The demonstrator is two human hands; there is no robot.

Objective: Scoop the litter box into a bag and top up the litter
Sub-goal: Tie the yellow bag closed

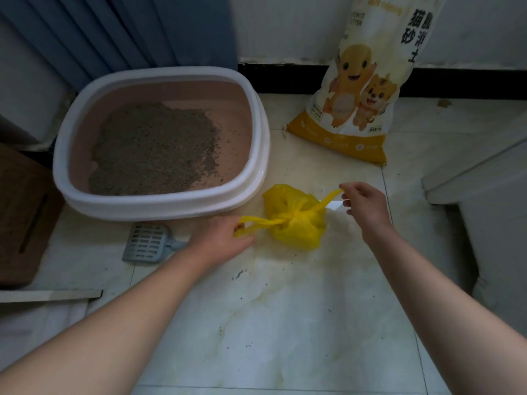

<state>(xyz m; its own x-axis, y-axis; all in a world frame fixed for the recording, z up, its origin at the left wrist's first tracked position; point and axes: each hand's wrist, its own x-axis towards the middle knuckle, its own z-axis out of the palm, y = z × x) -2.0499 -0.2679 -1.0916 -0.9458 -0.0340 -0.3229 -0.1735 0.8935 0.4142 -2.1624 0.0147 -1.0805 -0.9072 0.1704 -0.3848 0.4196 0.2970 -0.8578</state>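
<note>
Head view: left hand and right hand each pinch a handle of the knotted yellow bag, beside the litter box.

The handle of the grey slotted plastic scoop on the near left runs under the left hand and is hidden from there on, and the knotted yellow plastic bag shows nothing of what it holds. The tall cream-and-yellow printed litter sack at the far right is cut off by the top edge — its small print is too blurred to read — and the brown flat-topped box runs out past the left edge.
</note>
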